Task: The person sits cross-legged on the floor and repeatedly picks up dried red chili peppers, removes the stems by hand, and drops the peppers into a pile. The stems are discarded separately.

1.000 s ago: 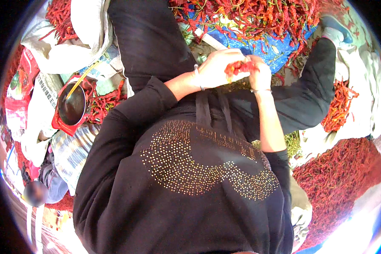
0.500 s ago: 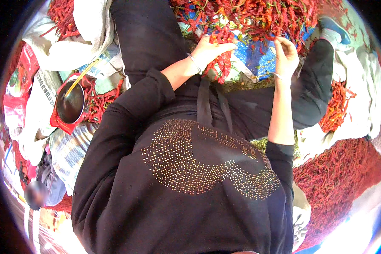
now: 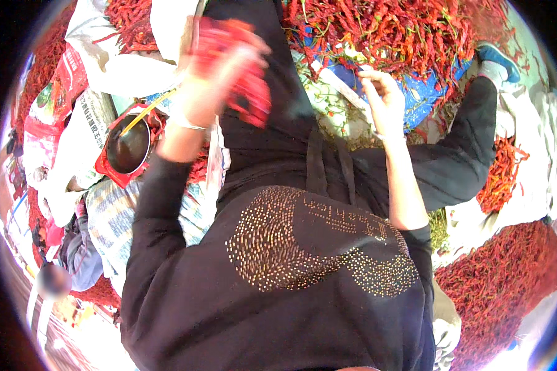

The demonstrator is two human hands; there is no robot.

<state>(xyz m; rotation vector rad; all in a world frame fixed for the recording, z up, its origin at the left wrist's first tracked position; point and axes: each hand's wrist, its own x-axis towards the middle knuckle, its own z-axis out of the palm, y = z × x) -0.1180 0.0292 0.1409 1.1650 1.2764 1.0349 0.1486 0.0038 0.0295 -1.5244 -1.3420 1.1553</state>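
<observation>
My left hand (image 3: 205, 88), smeared by motion, is closed round a bunch of dried red chillies (image 3: 252, 93) above my left thigh. Long red pods stick out past the fingers on both sides. My right hand (image 3: 385, 102) hovers over the near edge of the chilli heap (image 3: 377, 31), thumb and fingertips bent together. Whatever lies between those fingertips, if anything, is too small to make out. Below that hand is a blue plastic sheet (image 3: 419, 99) scattered with stems and bits.
On the left, a dark bowl (image 3: 127, 148) with yellow chopsticks (image 3: 147, 112) rests in a red bag, near white sacks (image 3: 130, 75). A large spread of red chillies (image 3: 507, 284) lies at the lower right. My shod foot (image 3: 500, 60) is beside the heap.
My left hand has swung left, away from the heap, carrying the chillies over my thigh. My right hand has shifted slightly left and nearer. The whole view has moved a little.
</observation>
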